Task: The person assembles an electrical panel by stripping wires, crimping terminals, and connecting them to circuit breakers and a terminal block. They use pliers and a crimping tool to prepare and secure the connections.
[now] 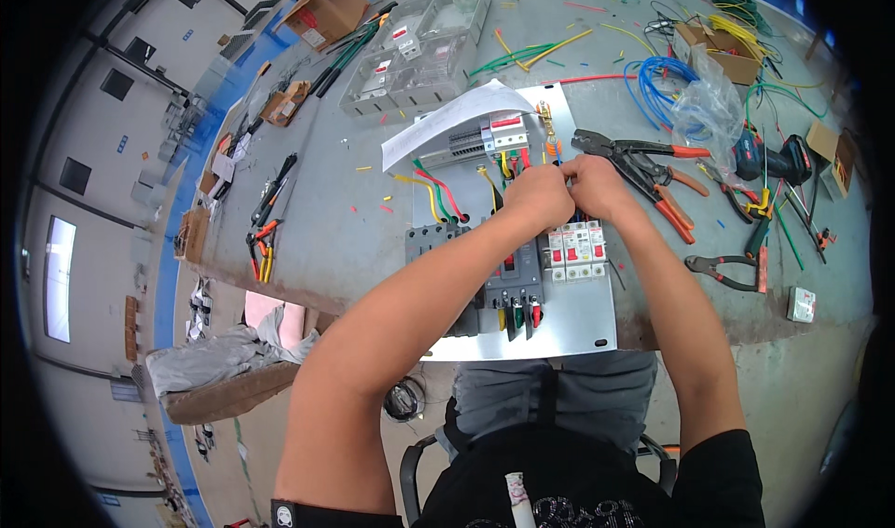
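My left hand (539, 195) and my right hand (597, 189) meet over the upper right part of a metal mounting plate (578, 334). Their fingers are closed close together among wires, and what they pinch is hidden. Just below sits a row of small white circuit breakers (571, 248) with red levers. A large dark grey breaker (515, 281) lies under my left wrist, with yellow, green and red wire ends at its lower edge. Above my left hand is a white breaker (508, 133) with a red lever, partly under a bent paper sheet (457, 125). Red, green and yellow wires (438, 191) rise left of my forearm.
To the right lie a large crimping tool (643, 160), pliers (732, 272), a cordless drill (774, 158) and a blue wire coil (657, 90). Clear plastic boxes (415, 62) stand at the back. A screwdriver (275, 191) lies left. The table's near edge (280, 286) runs before me.
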Motion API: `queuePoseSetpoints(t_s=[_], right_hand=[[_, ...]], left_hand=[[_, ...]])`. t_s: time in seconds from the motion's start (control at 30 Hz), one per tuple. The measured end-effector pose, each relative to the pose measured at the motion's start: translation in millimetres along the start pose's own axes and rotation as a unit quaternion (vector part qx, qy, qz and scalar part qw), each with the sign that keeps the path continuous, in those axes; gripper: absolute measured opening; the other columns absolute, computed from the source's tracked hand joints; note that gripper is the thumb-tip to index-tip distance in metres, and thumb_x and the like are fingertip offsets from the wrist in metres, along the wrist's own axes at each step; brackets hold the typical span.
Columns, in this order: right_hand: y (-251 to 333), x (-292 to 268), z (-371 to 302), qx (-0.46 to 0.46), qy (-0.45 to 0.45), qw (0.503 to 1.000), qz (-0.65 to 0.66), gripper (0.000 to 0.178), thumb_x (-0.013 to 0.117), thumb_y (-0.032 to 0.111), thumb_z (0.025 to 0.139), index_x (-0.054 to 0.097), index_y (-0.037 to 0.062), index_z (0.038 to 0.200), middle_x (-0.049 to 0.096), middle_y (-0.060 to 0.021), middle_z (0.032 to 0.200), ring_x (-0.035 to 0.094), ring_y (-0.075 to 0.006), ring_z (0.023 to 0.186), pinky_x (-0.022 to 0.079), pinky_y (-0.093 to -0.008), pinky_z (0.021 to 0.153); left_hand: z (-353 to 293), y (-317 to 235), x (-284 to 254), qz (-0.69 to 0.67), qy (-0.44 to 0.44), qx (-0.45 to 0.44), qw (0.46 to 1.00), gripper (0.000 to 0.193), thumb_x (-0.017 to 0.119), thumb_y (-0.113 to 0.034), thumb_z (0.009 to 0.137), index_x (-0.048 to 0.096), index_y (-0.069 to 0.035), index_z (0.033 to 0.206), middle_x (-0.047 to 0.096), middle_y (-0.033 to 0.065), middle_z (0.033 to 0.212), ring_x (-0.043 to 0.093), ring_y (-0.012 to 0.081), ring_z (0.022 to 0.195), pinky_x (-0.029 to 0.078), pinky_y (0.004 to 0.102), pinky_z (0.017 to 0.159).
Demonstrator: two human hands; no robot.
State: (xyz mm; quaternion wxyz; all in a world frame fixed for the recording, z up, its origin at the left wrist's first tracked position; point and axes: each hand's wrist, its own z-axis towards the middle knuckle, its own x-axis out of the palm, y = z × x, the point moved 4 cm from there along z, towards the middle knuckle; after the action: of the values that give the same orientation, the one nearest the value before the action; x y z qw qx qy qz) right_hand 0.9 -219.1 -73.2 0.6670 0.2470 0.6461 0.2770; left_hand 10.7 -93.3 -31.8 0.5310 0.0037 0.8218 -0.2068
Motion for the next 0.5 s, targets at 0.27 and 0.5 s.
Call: queuePoseSetpoints(t_s=[0.27,0.5], right_hand=[[-2.1,-1.3,2.8,0.0,0.008,1.0,0.018,0.022,0.077,0.018,0.074,0.081,0.0104,0.094,0.075,-0.0181,0.091,0.072,-0.036,0.09,0.057,-0.0427,0.081],[5.0,-11.1,-4.7,-0.002,0.058,0.997,0.056,0.028,0.077,0.019,0.073,0.079,0.007,0.099,0.071,-0.0177,0.086,0.069,-0.0342,0.08,0.055,-0.041,0.076]], left_hand=[[3.6,1.8,2.4,0.005,0.012,0.016,1.0,0.016,0.069,-0.015,0.082,0.076,0.0,0.08,0.073,0.0151,0.068,0.074,0.0264,0.067,0.059,0.0392,0.069],[-0.3,0.1,-15.0,-0.044,0.151,0.035,0.987,0.023,0.076,-0.02,0.083,0.073,0.002,0.074,0.069,0.01,0.061,0.07,0.0213,0.054,0.056,0.0355,0.058]])
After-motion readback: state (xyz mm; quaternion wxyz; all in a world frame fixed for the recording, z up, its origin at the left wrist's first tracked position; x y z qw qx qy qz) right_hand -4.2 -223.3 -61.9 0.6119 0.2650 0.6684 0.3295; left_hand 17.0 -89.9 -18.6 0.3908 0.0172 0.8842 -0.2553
